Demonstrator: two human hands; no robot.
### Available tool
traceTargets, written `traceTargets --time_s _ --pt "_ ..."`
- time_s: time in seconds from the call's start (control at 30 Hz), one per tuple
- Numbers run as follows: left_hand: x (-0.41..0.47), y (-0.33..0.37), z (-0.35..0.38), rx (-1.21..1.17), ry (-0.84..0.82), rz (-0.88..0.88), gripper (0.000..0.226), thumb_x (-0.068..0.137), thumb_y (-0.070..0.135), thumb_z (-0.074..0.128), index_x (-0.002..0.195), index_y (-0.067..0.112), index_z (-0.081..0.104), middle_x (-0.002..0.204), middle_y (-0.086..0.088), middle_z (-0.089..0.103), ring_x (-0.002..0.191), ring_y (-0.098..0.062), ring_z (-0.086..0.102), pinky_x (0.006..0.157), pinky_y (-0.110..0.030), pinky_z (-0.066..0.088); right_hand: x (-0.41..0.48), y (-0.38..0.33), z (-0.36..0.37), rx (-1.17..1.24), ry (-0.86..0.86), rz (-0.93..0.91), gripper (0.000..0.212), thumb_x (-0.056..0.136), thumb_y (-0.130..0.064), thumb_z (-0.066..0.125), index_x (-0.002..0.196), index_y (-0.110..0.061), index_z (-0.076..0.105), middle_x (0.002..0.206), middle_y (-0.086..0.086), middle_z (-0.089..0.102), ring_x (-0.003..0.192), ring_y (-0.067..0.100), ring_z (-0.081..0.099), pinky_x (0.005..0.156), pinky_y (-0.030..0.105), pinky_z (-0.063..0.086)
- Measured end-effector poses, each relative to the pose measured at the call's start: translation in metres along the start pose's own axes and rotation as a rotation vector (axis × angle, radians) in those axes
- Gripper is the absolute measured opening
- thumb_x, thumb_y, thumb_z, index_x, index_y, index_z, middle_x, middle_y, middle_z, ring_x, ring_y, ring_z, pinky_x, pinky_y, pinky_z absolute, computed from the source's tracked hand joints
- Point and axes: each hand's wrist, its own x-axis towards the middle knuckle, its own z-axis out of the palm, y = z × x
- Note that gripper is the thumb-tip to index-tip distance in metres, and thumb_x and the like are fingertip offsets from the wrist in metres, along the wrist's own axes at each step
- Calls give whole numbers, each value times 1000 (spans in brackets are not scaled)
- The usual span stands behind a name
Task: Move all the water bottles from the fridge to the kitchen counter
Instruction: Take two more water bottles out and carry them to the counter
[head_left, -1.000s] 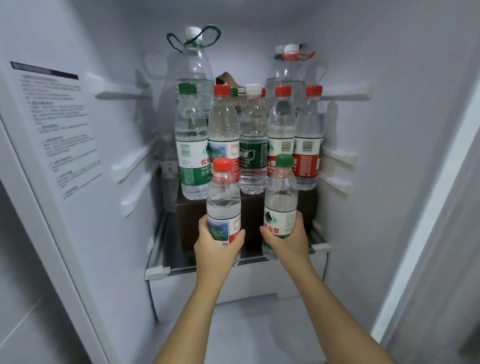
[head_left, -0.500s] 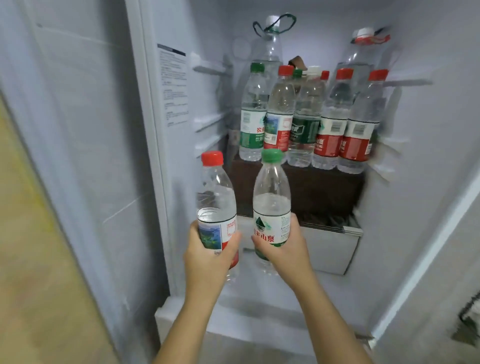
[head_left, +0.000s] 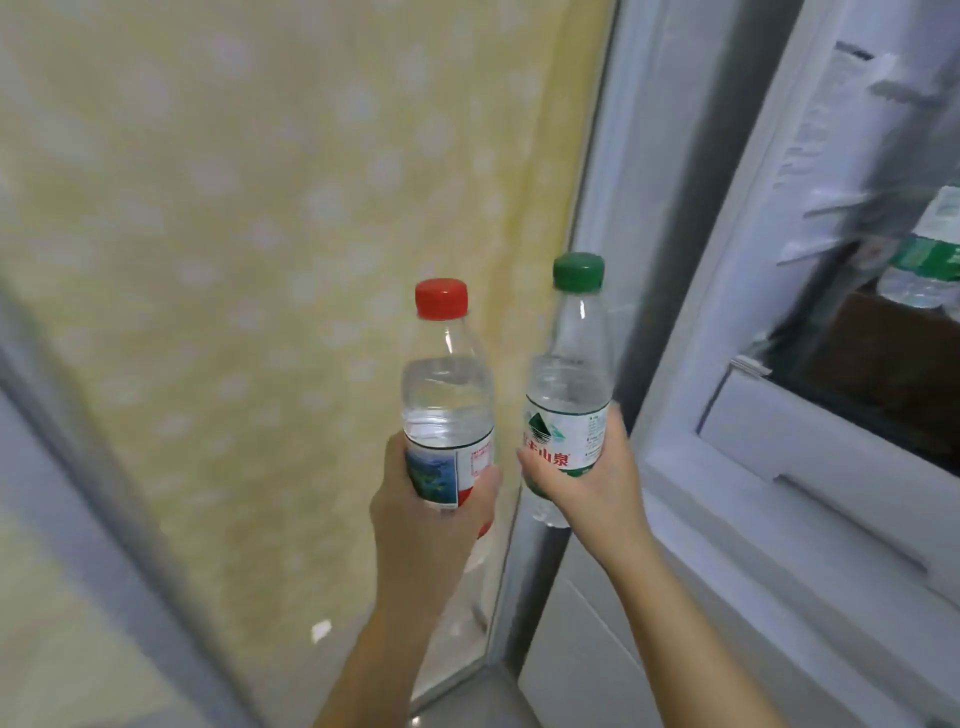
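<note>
In front of the open fridge (head_left: 779, 519), just to the left of its cavity, two small water bottles are out in the air, against a yellow patterned wall (head_left: 249, 249). The left hand (head_left: 431, 525) has its fingers and thumb curled round the label of the red-capped bottle (head_left: 448, 400). The right hand (head_left: 589, 488) is wrapped the same way round the green-capped bottle (head_left: 569, 384). Both bottles are upright and just beside each other, seemingly apart. The step in hand looks like the carry to the counter, which is out of view. It is best done by looking for the counter before stepping off, since the view is blurred. Bottles from a fridge may be cold and slick, so a firm hold on the label should serve better than one on the bare plastic. They should stay apart so they do not knock. Each should then go down flat on its base, back from the edge, leaving room for others. At least one more bottle (head_left: 930, 260) shows on the shelf inside, so the fridge is probably best left open.
</note>
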Motion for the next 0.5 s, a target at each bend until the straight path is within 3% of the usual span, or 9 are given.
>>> traceTargets --time_s 0.17,0.23,0.3,0.4,0.5 --pt "-6 -2 -112 10 198 10 52 70 8 82 108 24 51 87 20 63 73 11 63 52 -5 45 -27 -39 101 82 -221 -49 54 72 -12 83 107 -34 49 91 -27 66 86 1 66 71 23 57" --pt "-10 -4 -164 33 261 30 50 71 6 82 102 29 51 79 23 66 68 8 63 51 -6 46 -45 -57 147 148 -296 -47 54 68 -18 83 109 -34 50 92 -21 67 84 7 67 72 35 59" --pt "-16 -1 -212 72 325 46 48 70 19 84 99 33 50 81 32 65 64 7 64 51 -7 46 -65 -74 188 200 -381 -46 55 66 -23 80 111 -34 51 94 -16 68 86 11 68 73 44 60" --pt "-32 0 -291 142 409 47 48 61 48 72 102 37 49 87 32 65 68 5 66 54 -15 53 -101 -102 257 291 -484 -52 55 65 -26 80 112 -33 52 96 -13 69 85 13 69 70 42 59" --pt "-54 2 -383 234 551 22 51 62 45 77 106 36 51 92 22 68 79 2 67 57 -17 55 -152 -142 334 350 -627 -98 56 63 -33 80 111 -34 51 95 -13 68 85 15 69 67 45 60"
